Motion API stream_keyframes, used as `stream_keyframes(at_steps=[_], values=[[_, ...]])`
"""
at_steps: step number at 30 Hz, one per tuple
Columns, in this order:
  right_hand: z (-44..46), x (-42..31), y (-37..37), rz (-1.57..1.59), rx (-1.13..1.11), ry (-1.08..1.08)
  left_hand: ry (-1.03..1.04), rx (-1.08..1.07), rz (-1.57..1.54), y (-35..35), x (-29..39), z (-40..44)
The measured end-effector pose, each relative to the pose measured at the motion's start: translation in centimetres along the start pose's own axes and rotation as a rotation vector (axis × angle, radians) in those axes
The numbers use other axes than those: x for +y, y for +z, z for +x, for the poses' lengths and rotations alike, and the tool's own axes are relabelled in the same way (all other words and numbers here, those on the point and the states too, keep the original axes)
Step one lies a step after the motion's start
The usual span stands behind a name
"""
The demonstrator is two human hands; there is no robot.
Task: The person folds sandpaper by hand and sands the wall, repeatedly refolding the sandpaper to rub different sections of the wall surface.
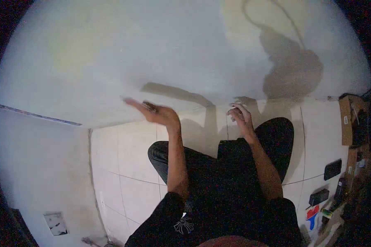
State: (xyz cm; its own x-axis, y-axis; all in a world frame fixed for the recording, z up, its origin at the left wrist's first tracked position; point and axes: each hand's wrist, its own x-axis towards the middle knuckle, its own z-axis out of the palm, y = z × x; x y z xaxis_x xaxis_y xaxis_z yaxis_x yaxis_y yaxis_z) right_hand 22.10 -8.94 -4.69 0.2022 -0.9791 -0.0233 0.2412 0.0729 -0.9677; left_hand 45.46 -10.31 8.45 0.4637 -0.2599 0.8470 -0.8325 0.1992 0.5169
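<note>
My left hand (158,114) reaches toward the pale wall (111,74), with its fingers stretched to the left and blurred by motion. A small dark patch shows beside the fingers; whether it is a held thing or shadow I cannot tell. Low in front of the same wall, my right hand (241,118) is raised above my bent knee. Its fingers are loosely curved and apart, with whitish tips, and I see nothing held in them. Whether either hand touches the wall is unclear.
Pale floor tiles (138,160) lie under my crossed legs. On the right are a cardboard box (345,119), a dark flat object (333,169), a black case (319,197) and a red-and-blue scraper (312,216). A socket-like plate (56,223) sits on the left wall.
</note>
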Motion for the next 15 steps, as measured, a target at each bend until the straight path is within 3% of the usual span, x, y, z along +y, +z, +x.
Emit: stream_keyframes(at_steps=[1,3,4,6,8,9,10,13,14,15], values=[[0.0,-0.3,0.2,-0.050,0.005,0.009,0.001,-0.008,-0.089,0.6,0.1,0.7],[-0.3,-0.1,0.4,-0.099,0.004,0.012,0.282,-0.452,0.077,2.7,-1.1,-1.5],[-0.2,0.7,0.2,-0.141,-0.009,0.012,0.290,-0.446,0.075,2.9,-2.3,-2.1],[0.1,0.9,-0.1,-0.180,-0.008,-0.001,0.844,-0.924,0.051,3.2,-3.0,-2.0],[0.0,1.0,-0.1,-0.130,-0.009,-0.029,0.606,-0.572,0.068,3.0,-3.0,-0.7],[-0.1,1.1,0.2,-0.122,-0.006,-0.029,0.478,-0.280,-0.012,3.3,-0.1,0.1],[-0.2,1.1,0.5,-0.073,0.019,-0.034,0.478,-0.283,-0.004,3.4,-0.9,0.0],[0.3,1.9,0.4,-0.132,0.039,-0.051,0.892,-0.825,0.152,2.6,-1.3,1.6],[0.5,2.4,0.1,-0.226,0.060,-0.060,0.885,-0.819,0.155,3.0,-1.2,1.5],[0.5,2.2,-0.1,-0.227,0.055,-0.059,0.763,-0.634,0.056,3.6,-1.3,1.5]])
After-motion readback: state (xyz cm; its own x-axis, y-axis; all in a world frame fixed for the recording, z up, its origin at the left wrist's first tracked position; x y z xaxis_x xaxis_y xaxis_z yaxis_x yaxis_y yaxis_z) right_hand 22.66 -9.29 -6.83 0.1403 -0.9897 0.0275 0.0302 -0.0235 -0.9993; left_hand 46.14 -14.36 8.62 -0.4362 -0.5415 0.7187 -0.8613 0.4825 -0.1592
